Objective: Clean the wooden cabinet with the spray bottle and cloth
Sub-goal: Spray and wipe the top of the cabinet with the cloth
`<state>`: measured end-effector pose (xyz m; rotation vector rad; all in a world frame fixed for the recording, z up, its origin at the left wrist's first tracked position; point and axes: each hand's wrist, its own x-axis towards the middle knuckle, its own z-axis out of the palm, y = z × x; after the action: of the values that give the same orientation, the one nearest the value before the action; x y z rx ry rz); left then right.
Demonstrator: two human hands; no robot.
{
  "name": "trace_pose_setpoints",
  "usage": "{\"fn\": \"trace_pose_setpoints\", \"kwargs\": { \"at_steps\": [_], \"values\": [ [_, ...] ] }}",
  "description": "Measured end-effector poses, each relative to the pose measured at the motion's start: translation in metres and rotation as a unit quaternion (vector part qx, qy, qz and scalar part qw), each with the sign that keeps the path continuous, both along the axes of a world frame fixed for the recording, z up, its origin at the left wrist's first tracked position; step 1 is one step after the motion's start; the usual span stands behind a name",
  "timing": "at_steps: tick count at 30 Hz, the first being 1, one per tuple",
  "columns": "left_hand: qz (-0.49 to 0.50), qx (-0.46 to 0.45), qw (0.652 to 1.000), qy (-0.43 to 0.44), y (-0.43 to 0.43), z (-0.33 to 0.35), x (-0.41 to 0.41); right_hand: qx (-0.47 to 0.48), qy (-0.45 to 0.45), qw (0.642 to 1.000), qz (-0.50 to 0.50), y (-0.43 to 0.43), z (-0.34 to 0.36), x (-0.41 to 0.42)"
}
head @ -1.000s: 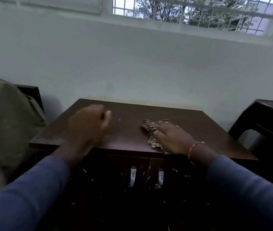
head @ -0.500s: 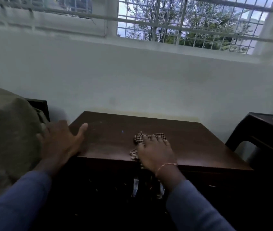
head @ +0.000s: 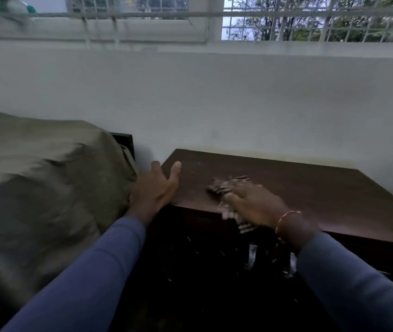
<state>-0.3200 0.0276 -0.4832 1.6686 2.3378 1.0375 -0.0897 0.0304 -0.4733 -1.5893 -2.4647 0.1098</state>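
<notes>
The dark wooden cabinet point(head: 310, 188) stands against the white wall, with two metal door handles on its front. A checked cloth point(head: 224, 188) lies on its top near the front edge, partly hanging over it. My right hand point(head: 255, 204) presses flat on the cloth, fingers spread and blurred. My left hand point(head: 157, 188) rests open at the cabinet's front left corner, thumb on the top. No spray bottle is in view.
A bulky shape under an olive-grey cover point(head: 42, 192) fills the left side, touching the cabinet's left edge. A dark piece of furniture point(head: 124, 142) shows behind it. A barred window point(head: 310, 17) runs along the wall above.
My left hand opened from a fist and slid left to the cabinet's corner. My right hand moved with the cloth toward the front edge. The view swung left and up.
</notes>
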Motion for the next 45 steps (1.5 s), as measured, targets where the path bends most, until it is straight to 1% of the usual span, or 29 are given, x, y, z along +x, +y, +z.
{"fn": "trace_pose_setpoints", "kwargs": {
  "at_steps": [2,3,5,7,8,10,11,12,15,16,18,19,21,23,25,26,27,29,31,33,35,36,37,39,40,41,42,43,45],
  "values": [
    [-0.006,-0.009,0.999,-0.033,0.001,0.005,0.002,0.040,-0.027,0.995,-0.093,0.001,-0.005,-0.002],
    [-0.006,-0.016,0.998,-0.057,0.004,0.008,0.001,0.046,-0.033,0.995,-0.083,-0.002,-0.008,-0.019],
    [-0.010,-0.031,0.994,-0.108,0.003,0.019,-0.002,0.033,-0.023,0.999,0.027,-0.011,-0.013,-0.054],
    [-0.026,-0.026,0.981,-0.191,-0.004,0.030,-0.007,-0.011,-0.011,0.995,0.101,-0.003,-0.002,-0.062],
    [-0.041,-0.008,0.964,-0.264,-0.006,0.032,-0.010,-0.028,-0.003,0.996,0.086,0.007,0.003,-0.060],
    [-0.055,0.004,0.926,-0.375,-0.005,0.038,-0.019,0.001,-0.016,1.000,-0.017,0.021,0.000,-0.063],
    [-0.071,-0.002,0.898,-0.434,-0.003,0.041,-0.023,0.011,-0.025,0.999,-0.044,0.019,-0.002,-0.074],
    [-0.090,-0.017,0.877,-0.472,0.001,0.042,-0.026,0.013,-0.028,0.999,-0.018,0.016,-0.005,-0.090],
    [-0.104,-0.035,0.851,-0.513,0.005,0.043,-0.037,-0.023,-0.033,0.990,0.138,0.006,0.002,-0.126],
    [-0.104,-0.032,0.837,-0.536,0.008,0.039,-0.043,-0.029,-0.027,0.990,0.137,0.016,0.006,-0.128],
    [-0.067,-0.015,0.813,-0.578,0.005,0.037,-0.049,-0.003,-0.033,0.996,0.089,0.031,0.005,-0.133],
    [-0.047,-0.006,0.813,-0.580,0.005,0.037,-0.052,0.004,-0.045,0.995,0.089,0.030,0.002,-0.137],
    [-0.023,-0.001,0.823,-0.567,0.003,0.039,-0.051,-0.016,-0.054,0.983,0.173,0.022,-0.001,-0.147],
    [-0.014,0.038,0.866,-0.498,0.007,0.041,-0.049,-0.034,-0.029,0.976,0.212,0.019,0.001,-0.144],
    [0.009,0.087,0.894,-0.439,0.000,0.043,-0.045,-0.003,0.003,0.989,0.147,0.026,0.006,-0.135],
    [0.011,0.101,0.907,-0.410,0.000,0.044,-0.044,0.020,-0.007,0.993,0.120,0.024,0.007,-0.132],
    [0.002,0.103,0.923,-0.370,0.001,0.043,-0.046,0.032,-0.019,0.991,0.128,0.017,0.006,-0.132],
    [-0.008,0.085,0.960,-0.267,0.005,0.040,-0.043,0.035,-0.032,0.979,0.199,-0.011,0.000,-0.122],
    [-0.029,0.107,0.982,-0.150,0.010,0.034,-0.028,0.026,-0.032,0.973,0.226,-0.024,-0.005,-0.086],
    [-0.069,0.160,0.981,-0.085,0.007,0.033,-0.004,-0.014,-0.008,0.986,0.166,-0.003,0.001,-0.035],
    [-0.121,0.199,0.968,-0.089,0.011,0.029,0.017,-0.045,0.012,0.998,0.040,0.031,0.011,0.004],
    [-0.143,0.189,0.966,-0.107,0.014,0.026,0.025,-0.047,0.011,0.999,-0.005,0.040,0.012,0.014],
    [-0.163,0.163,0.965,-0.128,0.016,0.025,0.033,-0.035,0.006,0.999,-0.008,0.040,0.010,0.015],
    [-0.192,0.113,0.963,-0.151,0.026,0.019,0.047,-0.010,0.015,0.996,0.090,0.028,0.003,0.010],
    [-0.197,0.103,0.963,-0.153,0.029,0.015,0.052,-0.023,0.023,0.989,0.146,0.022,-0.001,0.009],
    [-0.196,0.104,0.962,-0.158,0.032,0.009,0.053,-0.048,0.012,0.984,0.169,0.025,0.000,0.015],
    [-0.194,0.107,0.959,-0.176,0.036,0.005,0.055,-0.068,0.001,0.986,0.154,0.036,0.003,0.026],
    [-0.186,0.109,0.955,-0.205,0.036,0.003,0.053,-0.053,-0.003,0.992,0.118,0.058,0.005,0.034],
    [-0.169,0.122,0.945,-0.251,0.036,0.001,0.051,-0.023,-0.004,0.999,-0.025,0.092,0.009,0.042]
  ]
}}
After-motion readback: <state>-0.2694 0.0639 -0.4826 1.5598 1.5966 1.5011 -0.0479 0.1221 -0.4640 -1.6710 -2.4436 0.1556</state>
